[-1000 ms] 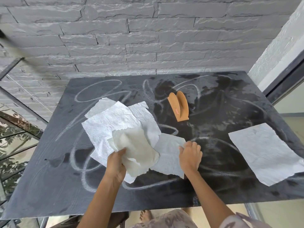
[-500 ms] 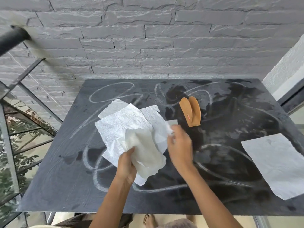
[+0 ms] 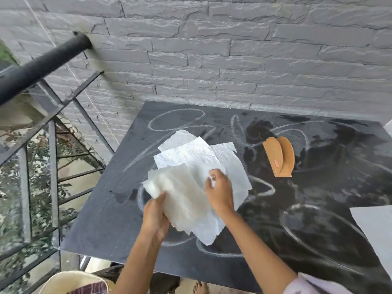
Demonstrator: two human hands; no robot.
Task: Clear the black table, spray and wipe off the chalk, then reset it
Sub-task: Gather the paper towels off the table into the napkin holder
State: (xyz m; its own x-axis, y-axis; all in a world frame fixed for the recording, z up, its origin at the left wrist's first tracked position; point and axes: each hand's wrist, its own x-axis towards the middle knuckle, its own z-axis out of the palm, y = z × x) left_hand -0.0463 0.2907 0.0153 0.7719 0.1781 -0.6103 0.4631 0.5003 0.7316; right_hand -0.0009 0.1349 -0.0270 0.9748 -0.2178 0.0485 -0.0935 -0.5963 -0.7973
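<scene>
Largest in view is the grey brick wall (image 3: 233,60) beyond both hands, and the black table (image 3: 101,219) is butted against it. The table is not yet cleared. Chalk loops (image 3: 273,188) remain across it, and dark wet-looking patches (image 3: 261,128) are noted beyond and to the right of the right hand, so the surface is judged sprayed but barely wiped. A black metal railing (image 3: 42,64) runs off to the left of the left hand. A bundle of paper sheets (image 3: 191,166) is held under both hands over the near-left part of the table, probably being gathered into one stack so it can be lifted off in a single move. One loose sheet (image 3: 375,230) lies flat well to the right of the right hand, cut by the frame edge and not yet collected. An orange napkin holder (image 3: 277,158) stands upright beyond and right of the right hand, apart from the bundle. The left hand (image 3: 153,219) is closed around the bundle's near-left edge, thumb on top and fingers beneath, which carries its weight. The right hand (image 3: 219,192) is set on the top sheet with fingers curled, apparently pinching it; motion blur prevents certainty.
</scene>
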